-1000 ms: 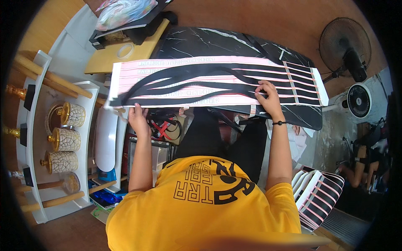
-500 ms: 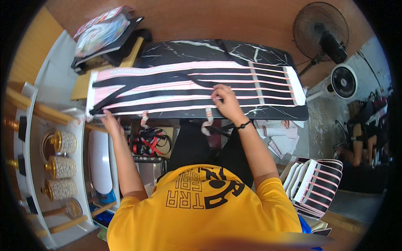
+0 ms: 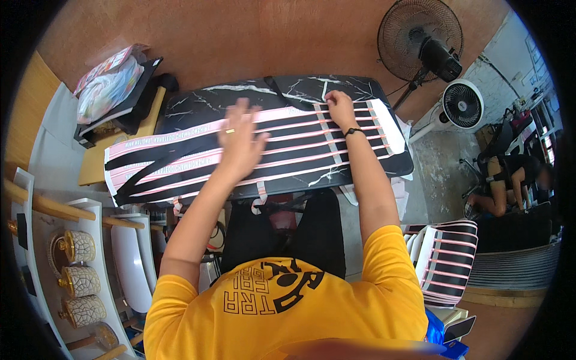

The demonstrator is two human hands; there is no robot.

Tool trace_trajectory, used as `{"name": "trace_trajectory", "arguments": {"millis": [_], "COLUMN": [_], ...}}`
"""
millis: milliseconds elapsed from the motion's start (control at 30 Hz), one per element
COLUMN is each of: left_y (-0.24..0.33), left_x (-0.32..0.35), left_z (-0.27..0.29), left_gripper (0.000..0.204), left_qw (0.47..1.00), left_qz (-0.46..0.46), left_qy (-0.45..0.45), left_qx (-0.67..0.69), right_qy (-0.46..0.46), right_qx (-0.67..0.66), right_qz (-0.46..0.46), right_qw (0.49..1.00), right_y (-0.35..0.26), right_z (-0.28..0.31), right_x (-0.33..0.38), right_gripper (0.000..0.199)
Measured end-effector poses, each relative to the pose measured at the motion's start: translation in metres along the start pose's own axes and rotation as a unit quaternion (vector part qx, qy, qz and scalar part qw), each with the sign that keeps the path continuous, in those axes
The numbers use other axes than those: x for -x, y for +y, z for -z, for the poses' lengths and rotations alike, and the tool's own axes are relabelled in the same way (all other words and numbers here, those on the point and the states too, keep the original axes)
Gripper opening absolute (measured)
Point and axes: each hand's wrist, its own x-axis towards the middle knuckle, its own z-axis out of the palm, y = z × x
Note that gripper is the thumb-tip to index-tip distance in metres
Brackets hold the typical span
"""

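Across the black marble-patterned table point(image 3: 204, 103) lies a long pink and white printed sheet point(image 3: 198, 133), with parallel black ribbons point(image 3: 294, 137) along it. Narrow grey crosswise strips point(image 3: 329, 135) span the ribbons near the sheet's white right end. My left hand point(image 3: 240, 141), blurred by motion, is over the sheet's middle with fingers spread and nothing in them. At the far edge, my right hand point(image 3: 341, 111) has its fingers bent together on the farthest ribbon; what lies under the fingertips is partly hidden. On the left, two ribbons cross at a slant.
A plastic bag point(image 3: 111, 93) lies on a black device at the far left. Two fans, one black point(image 3: 420, 42) and one white point(image 3: 462, 104), stand at the far right. Shelves with gold-lidded jars point(image 3: 81, 281) are at left. Stacked ribboned sheets point(image 3: 450, 261) sit at lower right. Another person point(image 3: 510, 180) is farther right.
My left hand has left the sheet's near left corner and moved right over its middle. My right hand has moved to the far edge, near the crosswise strips. The view has shifted.
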Motion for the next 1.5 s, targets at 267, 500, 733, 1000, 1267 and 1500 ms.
{"name": "trace_trajectory", "arguments": {"millis": [267, 500, 733, 1000, 1267, 1500], "left_y": [0.038, 0.039, 0.034, 0.023, 0.018, 0.019], "left_x": [-0.106, -0.141, -0.181, -0.226, -0.224, -0.226], "left_z": [-0.103, -0.13, -0.142, -0.179, -0.178, -0.175], "left_gripper": [0.046, 0.045, 0.033, 0.023, 0.021, 0.026], "left_qw": [0.983, 0.961, 0.937, 0.886, 0.88, 0.868], "left_qz": [-0.06, -0.023, 0.017, 0.03, 0.042, 0.067], "left_qy": [-0.174, -0.277, -0.344, -0.459, -0.451, -0.464], "left_qx": [-0.005, -0.001, 0.057, 0.049, 0.143, 0.167], "right_qy": [-0.094, -0.164, -0.128, -0.132, -0.131, -0.119], "right_qx": [0.091, 0.096, 0.091, 0.075, 0.059, 0.056], "right_qz": [-0.079, -0.099, -0.032, -0.037, -0.038, -0.032], "right_qw": [0.988, 0.977, 0.987, 0.988, 0.989, 0.991], "right_y": [0.01, -0.005, -0.004, -0.002, -0.002, -0.005], "right_z": [-0.017, -0.005, -0.007, -0.009, -0.006, -0.005], "right_x": [-0.004, -0.009, -0.003, -0.002, -0.002, -0.001], "right_gripper": [0.009, 0.013, 0.012, 0.011, 0.016, 0.014]}}
